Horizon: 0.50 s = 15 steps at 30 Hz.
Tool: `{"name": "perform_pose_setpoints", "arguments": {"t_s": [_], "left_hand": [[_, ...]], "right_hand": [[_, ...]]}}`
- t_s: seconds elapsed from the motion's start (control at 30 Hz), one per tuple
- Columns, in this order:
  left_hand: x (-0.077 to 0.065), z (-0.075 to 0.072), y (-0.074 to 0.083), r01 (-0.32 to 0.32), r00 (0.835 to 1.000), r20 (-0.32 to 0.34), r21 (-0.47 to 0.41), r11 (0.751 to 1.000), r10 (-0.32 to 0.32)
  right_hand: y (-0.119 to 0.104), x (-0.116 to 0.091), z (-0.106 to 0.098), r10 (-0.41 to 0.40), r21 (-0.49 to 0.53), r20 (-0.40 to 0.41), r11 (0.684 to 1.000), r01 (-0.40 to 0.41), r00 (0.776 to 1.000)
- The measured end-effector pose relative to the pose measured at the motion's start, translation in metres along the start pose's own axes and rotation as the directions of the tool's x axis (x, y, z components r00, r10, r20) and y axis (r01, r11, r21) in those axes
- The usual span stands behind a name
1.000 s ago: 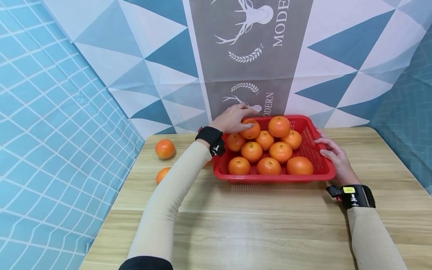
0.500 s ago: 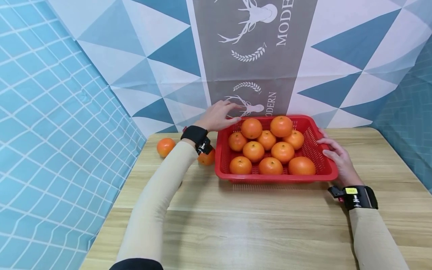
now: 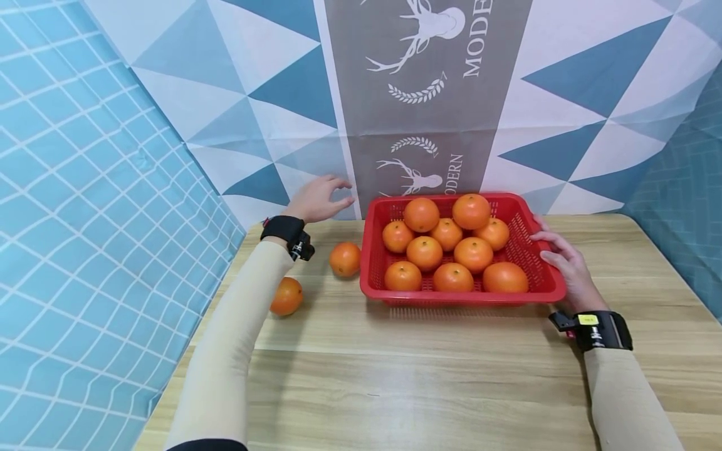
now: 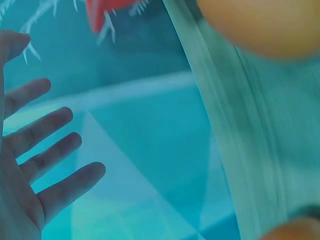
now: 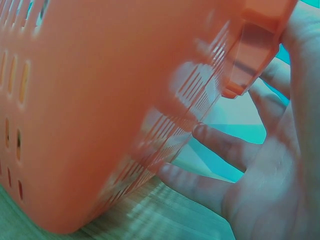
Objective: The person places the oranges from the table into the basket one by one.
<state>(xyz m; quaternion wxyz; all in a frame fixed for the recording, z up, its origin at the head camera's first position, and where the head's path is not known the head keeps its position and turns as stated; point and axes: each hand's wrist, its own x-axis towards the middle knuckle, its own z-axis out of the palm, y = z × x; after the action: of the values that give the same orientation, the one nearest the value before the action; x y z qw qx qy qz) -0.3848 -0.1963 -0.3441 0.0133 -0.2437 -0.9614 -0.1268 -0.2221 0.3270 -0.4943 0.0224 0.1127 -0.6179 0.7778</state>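
My left hand (image 3: 317,199) is held over the table's back left, fingers spread and nothing in it; the left wrist view shows its spread fingers (image 4: 45,125). Below and right of it an orange (image 3: 345,259) lies beside the basket, and another orange (image 3: 286,296) lies nearer, partly behind the sleeve. A red plastic basket (image 3: 462,299) holds several oranges (image 3: 424,253), a few stacked on top. My right hand (image 3: 566,266) grips its right rim. In the right wrist view, fingertips (image 5: 172,172) touch the slotted outer wall of the basket (image 5: 115,100).
The wooden table (image 3: 395,382) ends at a patterned cloth backdrop (image 3: 293,81). Blue gridded cloth (image 3: 84,219) hangs on the left, and darker teal cloth (image 3: 677,175) on the right. A black wrist camera strap (image 3: 284,229) is on the left arm.
My left hand has let go of an orange at the basket's back left corner and moved left. It now covers the far-left orange. The right hand stays on the basket.
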Motion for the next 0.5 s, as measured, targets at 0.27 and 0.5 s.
{"name": "perform_pose_setpoints", "arguments": {"t_s": [0.27,0.5], "left_hand": [[-0.022,-0.008,-0.040,0.101,0.995,0.002,0.030,0.994,-0.101],[-0.041,-0.010,-0.074,0.166,0.986,0.029,0.010,0.986,-0.166]], "right_hand": [[0.003,0.000,-0.002,-0.039,0.037,0.032,0.999,0.037,0.999],[0.002,0.000,-0.001,-0.037,0.033,0.030,0.999,0.036,0.999]]}}
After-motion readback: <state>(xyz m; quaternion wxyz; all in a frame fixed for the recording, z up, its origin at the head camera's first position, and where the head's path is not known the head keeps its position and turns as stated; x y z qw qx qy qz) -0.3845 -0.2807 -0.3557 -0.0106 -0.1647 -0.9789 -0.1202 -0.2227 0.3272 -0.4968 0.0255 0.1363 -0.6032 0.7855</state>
